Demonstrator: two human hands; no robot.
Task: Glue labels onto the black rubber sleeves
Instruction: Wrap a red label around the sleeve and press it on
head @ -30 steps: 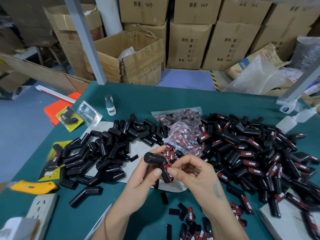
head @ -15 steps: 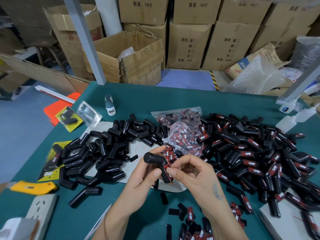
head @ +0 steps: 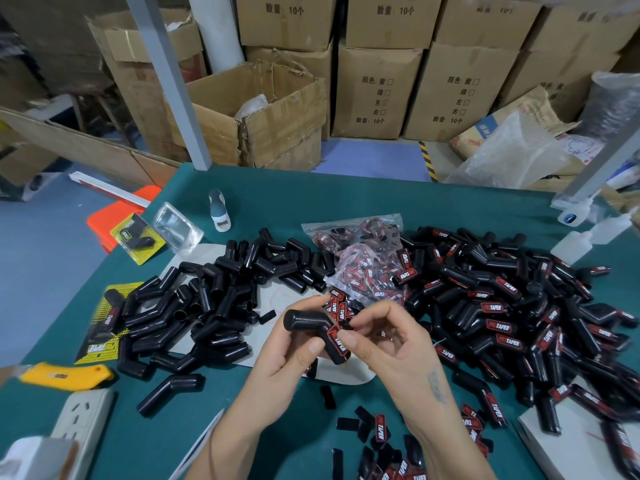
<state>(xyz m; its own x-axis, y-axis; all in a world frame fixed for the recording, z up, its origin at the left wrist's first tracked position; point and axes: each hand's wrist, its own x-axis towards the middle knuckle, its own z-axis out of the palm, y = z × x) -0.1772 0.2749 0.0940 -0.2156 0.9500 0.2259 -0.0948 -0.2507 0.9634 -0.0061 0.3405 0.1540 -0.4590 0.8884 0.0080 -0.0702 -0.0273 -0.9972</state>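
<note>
My left hand (head: 287,355) curls around a bent black rubber sleeve (head: 317,329), thumb on its lower limb, steadying it so the label face turns toward me. My right hand (head: 388,341) pinches the red-and-black label (head: 340,341) against that limb, forefinger and thumb closed on it, presumably to seat it while the glue takes. Left of the sleeve lies the unlabelled pile (head: 207,299); right of it, the labelled pile (head: 502,306); just beyond it, the bag of labels (head: 367,265). Nearer me than the sleeve, loose labels (head: 381,434) dot bare green table (head: 166,438), the only open room for setting work down.
</note>
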